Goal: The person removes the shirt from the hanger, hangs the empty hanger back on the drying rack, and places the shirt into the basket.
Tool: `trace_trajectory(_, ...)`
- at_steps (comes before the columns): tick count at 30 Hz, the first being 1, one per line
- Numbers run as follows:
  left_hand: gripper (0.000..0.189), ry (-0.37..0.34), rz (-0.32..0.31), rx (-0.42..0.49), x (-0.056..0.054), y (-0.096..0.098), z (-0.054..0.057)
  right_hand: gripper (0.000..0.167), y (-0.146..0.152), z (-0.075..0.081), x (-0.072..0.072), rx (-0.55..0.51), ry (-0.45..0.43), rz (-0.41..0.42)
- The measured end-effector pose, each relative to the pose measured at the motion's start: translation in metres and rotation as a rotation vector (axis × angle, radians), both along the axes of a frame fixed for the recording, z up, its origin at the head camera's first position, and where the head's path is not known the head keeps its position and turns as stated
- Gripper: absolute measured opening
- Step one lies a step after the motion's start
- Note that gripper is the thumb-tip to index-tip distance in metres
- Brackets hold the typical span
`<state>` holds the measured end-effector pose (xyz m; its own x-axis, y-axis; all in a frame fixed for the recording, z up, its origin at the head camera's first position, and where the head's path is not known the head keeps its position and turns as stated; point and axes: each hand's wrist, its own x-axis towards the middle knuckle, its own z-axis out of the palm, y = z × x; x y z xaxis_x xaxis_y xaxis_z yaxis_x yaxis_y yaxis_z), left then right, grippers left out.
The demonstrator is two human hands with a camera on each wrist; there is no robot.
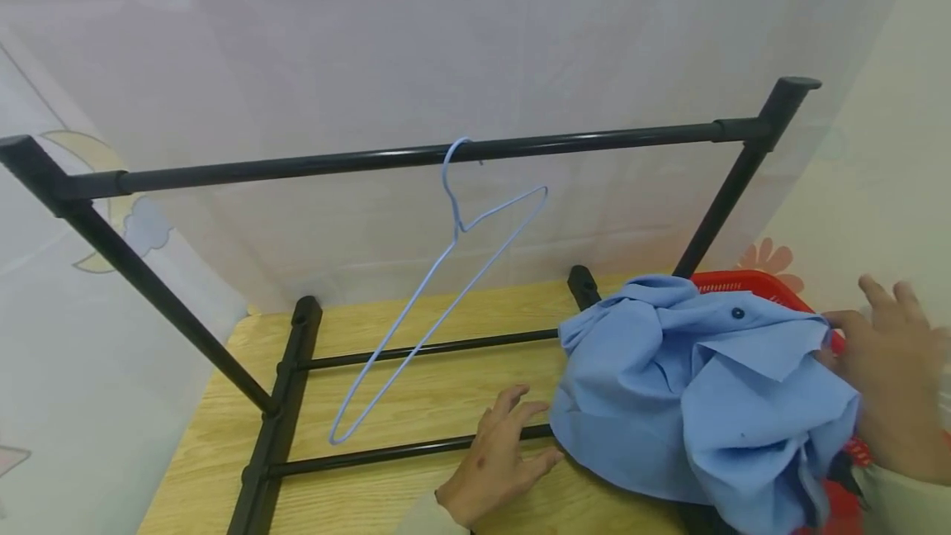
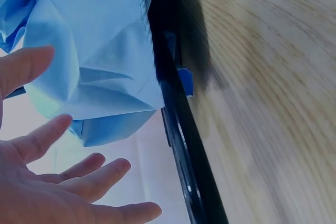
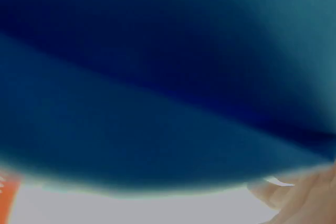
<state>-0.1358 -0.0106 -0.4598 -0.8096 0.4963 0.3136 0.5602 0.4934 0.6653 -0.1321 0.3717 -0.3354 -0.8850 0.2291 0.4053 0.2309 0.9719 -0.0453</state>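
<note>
A crumpled light-blue shirt (image 1: 691,403) with a dark button is bunched over the right part of the rack's base and overlaps a red basket (image 1: 750,281). At its right edge my right hand (image 1: 891,378) pinches the cloth between thumb and forefinger, other fingers raised. The right wrist view is mostly filled by dark blue shirt cloth (image 3: 147,129). My left hand (image 1: 498,461) is just left of the shirt, fingers spread and holding nothing, over the base's front bar. In the left wrist view, the shirt (image 2: 100,61) hangs beyond the open fingers (image 2: 100,179).
A black clothes rack stands on a wood-grain table (image 1: 357,502), its top rail (image 1: 327,163) crossing the view. An empty light-blue wire hanger (image 1: 416,295) hangs from this rail near its middle. Behind is a pale sheet (image 1: 357,48); decorated walls flank it.
</note>
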Motion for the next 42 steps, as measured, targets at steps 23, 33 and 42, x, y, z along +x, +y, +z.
trace_trajectory(23,0.102,-0.399,0.025,0.094,-0.070,0.062,-0.022,0.052,0.008,-0.040,-0.005,-0.131,-0.155,0.074)
trace_trajectory(33,0.029,-0.181,-0.021,0.198,-0.071,0.078,-0.014,0.041,0.004,-0.040,0.000,-0.128,-0.083,0.110)
trace_trajectory(42,0.019,-0.028,-0.114,0.222,-0.055,0.093,0.018,0.028,-0.009,-0.033,0.012,-0.180,0.369,0.415)
